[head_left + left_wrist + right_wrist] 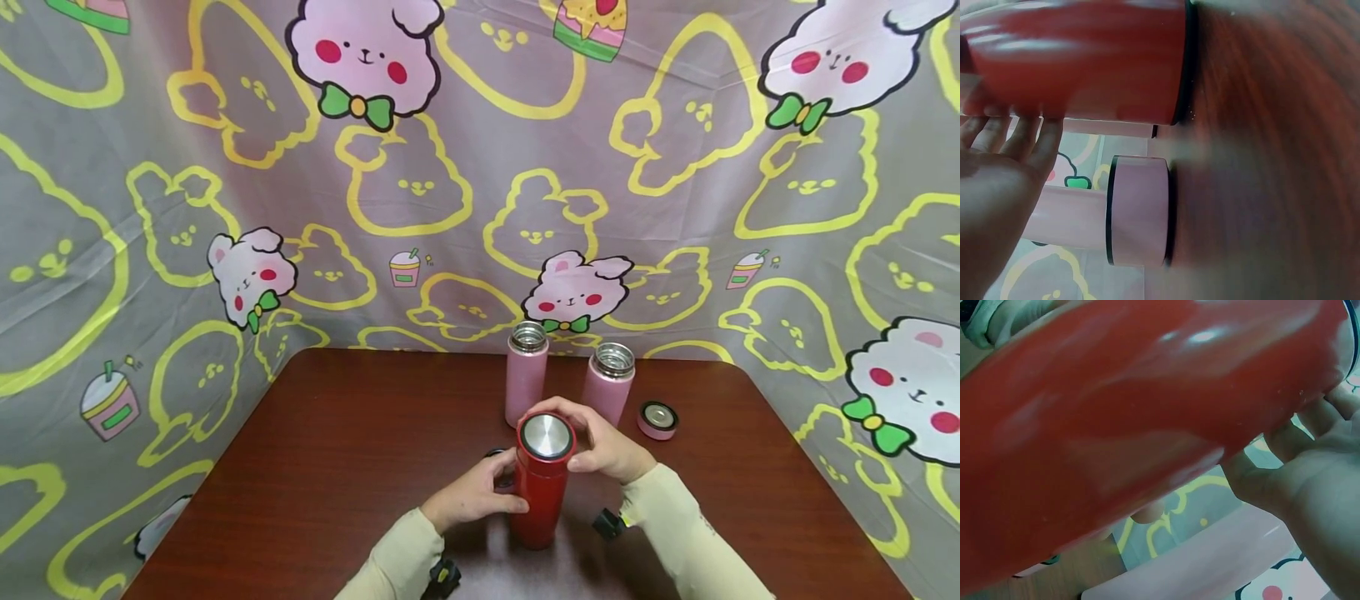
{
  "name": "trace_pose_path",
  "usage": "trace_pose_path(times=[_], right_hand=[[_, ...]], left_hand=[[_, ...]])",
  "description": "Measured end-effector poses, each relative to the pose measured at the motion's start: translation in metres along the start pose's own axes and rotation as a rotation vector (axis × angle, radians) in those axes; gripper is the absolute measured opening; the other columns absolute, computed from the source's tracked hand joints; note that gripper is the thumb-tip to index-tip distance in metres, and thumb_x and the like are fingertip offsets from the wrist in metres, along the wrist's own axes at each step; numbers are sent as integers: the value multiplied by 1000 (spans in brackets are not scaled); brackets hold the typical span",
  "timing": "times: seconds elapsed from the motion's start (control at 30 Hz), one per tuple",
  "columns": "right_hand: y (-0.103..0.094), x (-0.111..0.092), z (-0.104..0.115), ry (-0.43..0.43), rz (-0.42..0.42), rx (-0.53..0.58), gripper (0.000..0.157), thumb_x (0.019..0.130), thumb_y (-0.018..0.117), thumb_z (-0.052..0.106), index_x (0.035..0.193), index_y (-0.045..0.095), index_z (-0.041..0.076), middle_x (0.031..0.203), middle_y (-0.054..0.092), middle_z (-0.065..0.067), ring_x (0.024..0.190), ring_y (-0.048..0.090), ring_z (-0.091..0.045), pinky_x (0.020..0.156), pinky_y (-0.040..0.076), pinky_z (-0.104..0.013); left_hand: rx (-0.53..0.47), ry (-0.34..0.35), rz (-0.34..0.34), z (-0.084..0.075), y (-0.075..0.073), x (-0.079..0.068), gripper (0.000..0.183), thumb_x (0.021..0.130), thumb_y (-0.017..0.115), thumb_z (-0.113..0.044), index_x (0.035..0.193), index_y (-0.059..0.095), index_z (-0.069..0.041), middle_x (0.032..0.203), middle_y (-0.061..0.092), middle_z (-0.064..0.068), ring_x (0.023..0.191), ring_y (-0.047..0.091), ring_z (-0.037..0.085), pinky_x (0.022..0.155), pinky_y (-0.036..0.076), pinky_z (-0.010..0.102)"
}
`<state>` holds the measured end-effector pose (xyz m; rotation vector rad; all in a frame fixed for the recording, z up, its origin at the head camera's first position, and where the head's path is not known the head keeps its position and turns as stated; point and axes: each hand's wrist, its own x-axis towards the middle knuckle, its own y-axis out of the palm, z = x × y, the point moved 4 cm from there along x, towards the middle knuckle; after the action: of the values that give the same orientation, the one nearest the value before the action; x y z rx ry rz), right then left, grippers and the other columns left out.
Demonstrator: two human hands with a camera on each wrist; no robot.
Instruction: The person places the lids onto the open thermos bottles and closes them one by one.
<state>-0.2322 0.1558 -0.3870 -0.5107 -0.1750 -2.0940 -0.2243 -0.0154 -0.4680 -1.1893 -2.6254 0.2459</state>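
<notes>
A red thermos (540, 508) stands upright near the front of the table, its red lid (547, 437) with a silver disc on top. My left hand (472, 496) holds the body from the left, thumb in front; its fingers reach along the red wall in the left wrist view. From the right and behind, my right hand (611, 450) grips the thermos around its lid, thumb at the lid's lower edge. The right wrist view is mostly filled by the red body (1147, 425). The far fingertips of the right hand are partly hidden.
Two uncapped pink bottles (527, 379) (609, 392) with steel mouths stand behind the thermos. One pink lid (657, 420) lies at the right. Another pink lid (1140, 209) sits beside the thermos, largely hidden by the left hand in the head view. Patterned cloth (450, 208) surrounds the table.
</notes>
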Motion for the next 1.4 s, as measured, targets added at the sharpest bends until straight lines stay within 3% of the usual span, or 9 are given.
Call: trace_pose_path(times=[0.23,0.4,0.63,0.8,1.03,1.17,1.4], right_hand=[[1,-3,2,21,-76,-29,63,81,66,18,133,38,-2,127,53,-19,112,52,-32,93,45,-46],[2,-3,1,27,-84,51,62,81,67,15,134,38,1,129,51,-17,116,50,-32,95,44,-48],[4,4,0,-73,89,265,60,84,53,12,138,31,-3,137,41,-21,125,40,-34,102,34,-52],[0,11,-2,-108,197,327,59,86,52,14,140,31,0,139,41,-17,127,40,-32,105,31,-48],[-1,21,-4,-96,347,377,69,87,58,19,146,25,2,144,37,-15,132,35,-33,109,25,-49],[-2,25,-4,-91,398,359,71,88,59,22,147,26,3,146,37,-14,134,34,-33,109,25,-49],[-1,26,-6,-72,402,346,63,88,60,23,143,36,7,141,45,-10,128,42,-27,107,29,-45]], left_hand=[[-2,14,-5,1,-1,1,66,83,72,-34,138,43,-11,125,57,-1,115,52,12,98,39,28],[-5,2,-5,2,-2,2,66,83,73,-31,137,43,-9,125,57,-1,115,52,11,99,39,27],[-27,-15,0,3,-1,2,72,82,73,-32,141,39,-8,128,56,-2,117,51,10,100,37,27],[-17,-9,-2,2,-1,2,75,82,73,-34,141,37,-6,129,55,1,117,51,11,100,37,27],[-44,-3,7,1,-2,2,79,82,73,-32,145,33,-9,132,53,3,119,50,11,100,38,28],[-48,-11,8,1,-2,2,76,82,73,-30,145,34,-11,132,54,1,119,50,10,100,38,27],[-21,-37,-16,2,-1,0,69,81,74,-32,137,43,-6,128,55,-2,118,50,10,99,37,27]])
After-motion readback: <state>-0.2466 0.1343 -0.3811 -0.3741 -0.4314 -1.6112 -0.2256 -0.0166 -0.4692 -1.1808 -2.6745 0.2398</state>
